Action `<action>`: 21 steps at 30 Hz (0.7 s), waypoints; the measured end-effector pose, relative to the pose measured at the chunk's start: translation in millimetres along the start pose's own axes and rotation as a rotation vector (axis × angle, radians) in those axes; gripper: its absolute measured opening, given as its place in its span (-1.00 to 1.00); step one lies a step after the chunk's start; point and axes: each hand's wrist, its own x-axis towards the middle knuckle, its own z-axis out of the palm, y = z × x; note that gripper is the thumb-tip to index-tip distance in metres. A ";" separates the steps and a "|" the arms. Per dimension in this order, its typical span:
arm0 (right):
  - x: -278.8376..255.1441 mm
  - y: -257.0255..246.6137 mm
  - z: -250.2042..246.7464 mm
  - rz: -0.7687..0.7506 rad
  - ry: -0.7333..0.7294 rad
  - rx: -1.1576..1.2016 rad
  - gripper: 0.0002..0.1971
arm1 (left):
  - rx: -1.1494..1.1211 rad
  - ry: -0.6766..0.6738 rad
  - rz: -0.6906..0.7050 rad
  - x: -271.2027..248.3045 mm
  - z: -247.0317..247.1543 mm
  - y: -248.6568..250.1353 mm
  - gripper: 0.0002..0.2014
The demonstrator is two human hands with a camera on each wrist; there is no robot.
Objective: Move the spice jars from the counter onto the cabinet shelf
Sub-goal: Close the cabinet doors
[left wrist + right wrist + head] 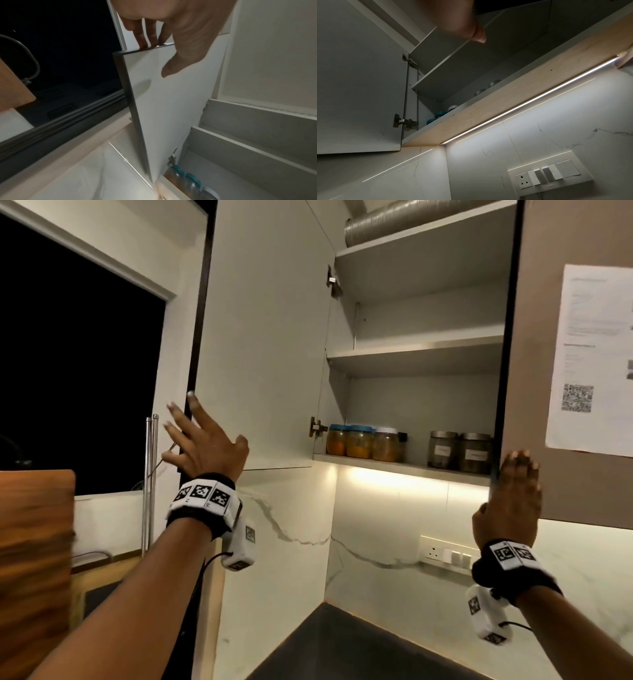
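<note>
The left hand (202, 440) is reaching round the free edge of the open left cabinet door (260, 344), fingers straight, holding nothing. The right hand (510, 501) is lying flat against the right cabinet door (534, 371), fingers straight. Beyond, five spice jars (363, 441) are standing on the bottom shelf (404, 468), open room above them.

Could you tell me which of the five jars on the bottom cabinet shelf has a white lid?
The third jar from the left: its lid is white, while the two jars to its left have blue lids and the two on the right have grey metal ones.
</note>
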 end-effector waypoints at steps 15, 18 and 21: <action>0.1 2.5 -5.9 -0.037 -0.020 -0.044 -0.07 | -0.326 0.026 0.214 -59.6 2.3 22.2 -0.40; 0.4 8.9 -7.4 -0.070 -0.042 -0.086 -0.04 | -0.560 -0.042 0.338 -90.3 20.9 45.1 -0.41; 1.8 16.1 -10.0 -0.113 -0.075 -0.118 -0.01 | -0.664 -0.147 0.470 -121.2 45.4 69.3 -0.34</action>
